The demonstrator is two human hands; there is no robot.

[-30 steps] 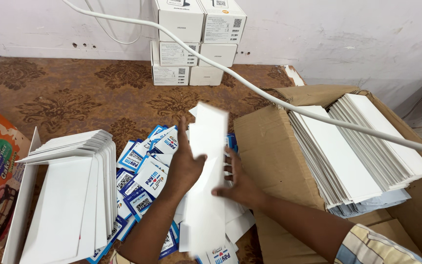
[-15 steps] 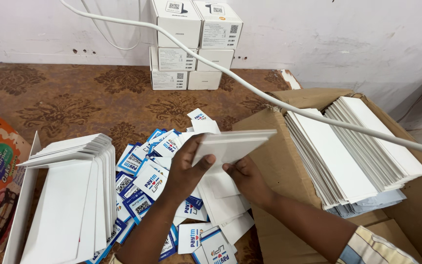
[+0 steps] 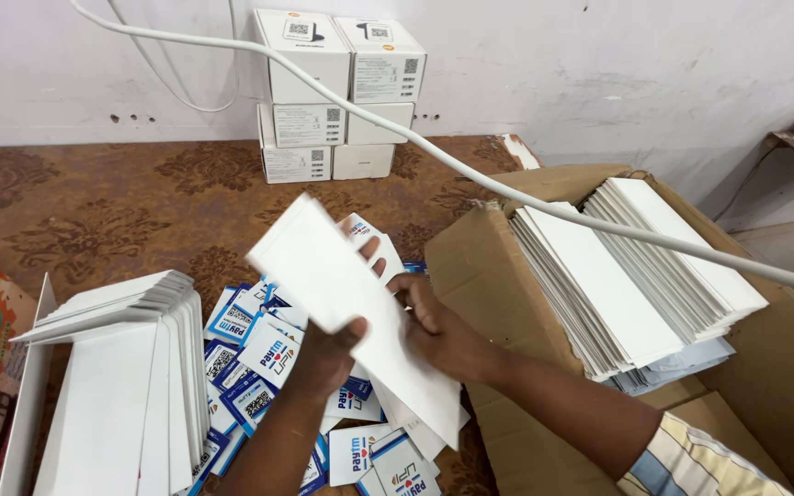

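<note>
Both hands, left hand (image 3: 328, 354) and right hand (image 3: 434, 331), pinched a flat white card sleeve (image 3: 351, 308), tilted above glossy blue-and-white cards (image 3: 259, 354) on the patterned table (image 3: 112, 202), beside the cardboard box (image 3: 783, 367).

Likely a small packing room or storeroom: a carton (image 3: 746, 358) of flat white sleeves (image 3: 618, 285) at right, stacked white boxes (image 3: 337, 92) against the far bare wall (image 3: 599, 83), printed cards (image 3: 268, 354) heaped on patterned floor (image 3: 121, 202).
</note>
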